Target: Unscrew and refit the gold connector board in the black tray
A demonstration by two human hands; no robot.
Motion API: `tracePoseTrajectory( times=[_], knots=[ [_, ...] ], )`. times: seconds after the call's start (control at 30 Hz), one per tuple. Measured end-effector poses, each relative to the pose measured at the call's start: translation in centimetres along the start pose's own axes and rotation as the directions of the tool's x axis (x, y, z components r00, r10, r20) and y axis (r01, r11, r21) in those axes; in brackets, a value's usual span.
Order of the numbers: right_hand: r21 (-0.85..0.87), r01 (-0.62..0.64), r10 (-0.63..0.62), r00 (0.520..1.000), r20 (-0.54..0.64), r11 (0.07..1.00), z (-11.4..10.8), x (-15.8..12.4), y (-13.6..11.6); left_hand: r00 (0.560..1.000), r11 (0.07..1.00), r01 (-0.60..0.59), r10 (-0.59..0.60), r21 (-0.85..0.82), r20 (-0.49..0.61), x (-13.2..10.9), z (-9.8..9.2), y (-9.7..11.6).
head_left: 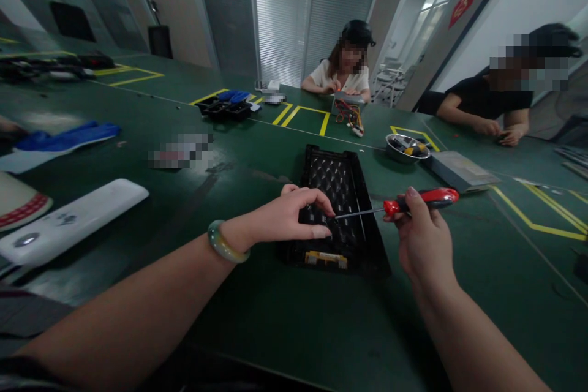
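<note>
A screwdriver [434, 197] with a red and black handle is gripped in my right hand [425, 239], its shaft pointing left. The shaft's tip ends beside the index fingertip of my left hand [294, 214]. That hand is curved above a black tray-like casing [361, 196], thumb and index finger apart, with nothing visible between them. Rows of small shiny pieces fill the casing's interior, and a yellow circuit board with connectors [327, 259] sits at its near end. My left fingers hide part of the interior. A green and amber bangle [225, 242] circles my left wrist.
Behind the casing at right are a metal bowl of tools [407, 150] and a flat grey box [463, 171]. A white elongated device [78, 217] and blue gloves [68, 136] lie left. A black tray [225, 109] is farther back. Two people work across the green table [220, 318].
</note>
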State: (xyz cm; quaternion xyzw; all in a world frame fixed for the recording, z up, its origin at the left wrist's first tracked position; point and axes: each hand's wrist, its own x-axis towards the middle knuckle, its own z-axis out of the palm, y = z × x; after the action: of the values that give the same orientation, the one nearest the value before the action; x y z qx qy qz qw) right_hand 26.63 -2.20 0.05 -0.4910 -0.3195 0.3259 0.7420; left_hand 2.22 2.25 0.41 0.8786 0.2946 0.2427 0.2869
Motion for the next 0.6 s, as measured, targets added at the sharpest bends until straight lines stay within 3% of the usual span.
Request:
tracePoseTrajectory(
  times=[0.4, 0.6],
  knots=[
    [0.03, -0.052, 0.051, 0.998, 0.026, 0.998, 0.03, -0.29, 0.0, 0.999, 0.998, 0.028, -0.027, -0.048, 0.034, 0.36, 0.27, -0.57],
    [-0.068, -0.011, 0.014, 0.999, 0.043, 0.998, -0.27, -0.29, 0.08, 0.983, 0.994, 0.105, -0.099, -0.031, 0.156, 0.32, -0.56, -0.26]
  ],
)
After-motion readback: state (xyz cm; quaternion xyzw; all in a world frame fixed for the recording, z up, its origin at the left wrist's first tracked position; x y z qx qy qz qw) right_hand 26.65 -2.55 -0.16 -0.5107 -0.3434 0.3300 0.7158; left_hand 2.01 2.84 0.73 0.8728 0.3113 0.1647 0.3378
